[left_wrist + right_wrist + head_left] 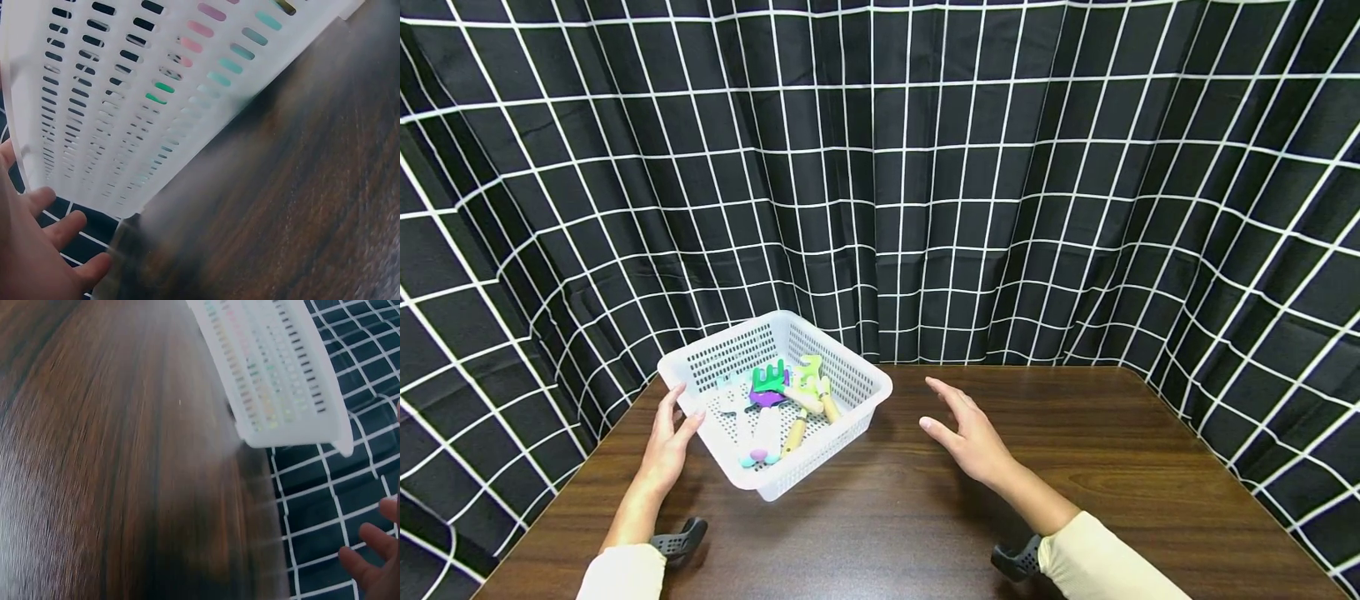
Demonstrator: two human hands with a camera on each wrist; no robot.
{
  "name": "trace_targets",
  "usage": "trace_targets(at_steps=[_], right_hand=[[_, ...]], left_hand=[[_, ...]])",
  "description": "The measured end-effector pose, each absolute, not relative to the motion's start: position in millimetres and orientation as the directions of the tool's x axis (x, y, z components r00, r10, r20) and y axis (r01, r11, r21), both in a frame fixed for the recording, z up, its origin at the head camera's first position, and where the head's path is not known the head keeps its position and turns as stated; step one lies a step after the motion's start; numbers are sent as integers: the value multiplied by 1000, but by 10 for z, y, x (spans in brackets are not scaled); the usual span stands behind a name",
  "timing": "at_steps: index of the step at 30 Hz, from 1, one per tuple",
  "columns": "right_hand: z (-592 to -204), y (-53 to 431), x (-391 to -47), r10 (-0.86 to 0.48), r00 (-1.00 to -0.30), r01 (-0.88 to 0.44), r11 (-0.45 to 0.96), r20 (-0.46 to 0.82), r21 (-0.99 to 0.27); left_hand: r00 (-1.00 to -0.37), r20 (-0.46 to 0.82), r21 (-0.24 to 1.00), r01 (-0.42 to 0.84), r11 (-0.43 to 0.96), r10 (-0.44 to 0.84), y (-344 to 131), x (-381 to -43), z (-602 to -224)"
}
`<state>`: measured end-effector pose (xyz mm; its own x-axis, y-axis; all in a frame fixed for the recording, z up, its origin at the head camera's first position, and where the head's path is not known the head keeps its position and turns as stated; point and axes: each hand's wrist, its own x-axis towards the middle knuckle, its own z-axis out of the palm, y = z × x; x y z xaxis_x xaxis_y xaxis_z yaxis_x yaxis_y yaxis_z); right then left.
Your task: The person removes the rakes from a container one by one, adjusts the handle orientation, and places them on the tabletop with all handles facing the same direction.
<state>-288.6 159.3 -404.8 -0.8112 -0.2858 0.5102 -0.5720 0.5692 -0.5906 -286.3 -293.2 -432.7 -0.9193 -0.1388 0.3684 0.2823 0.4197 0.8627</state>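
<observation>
A white perforated plastic basket (831,346) is at the left of the table. My left hand (664,442) grips its left rim, thumb over the top edge and fingers along the outside; the left wrist view shows those fingers (65,228) beside the basket's end. Inside lie several small toy garden tools: a green rake (769,377) with a pale handle, a lime-green piece (809,371), a purple piece (767,398), tan handles (794,432) and white handles with pink and blue ends. To the basket's right, my right hand (973,437) is held apart from it, fingers extended, holding nothing.
The dark brown wooden table (880,542) spreads beneath both hands. A black curtain with a white grid (955,208) hangs behind and at both sides. Dark straps (679,540) circle both wrists, below cream sleeves (1105,558).
</observation>
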Motion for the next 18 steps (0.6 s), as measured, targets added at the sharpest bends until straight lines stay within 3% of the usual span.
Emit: trace_targets(at_steps=[18], right_hand=[[-3917, 1193, -2880, -326, -743, -661, 493, 584, -566]], left_hand=[[-925, 336, 915, 277, 292, -176, -2913, -2853, -4341]])
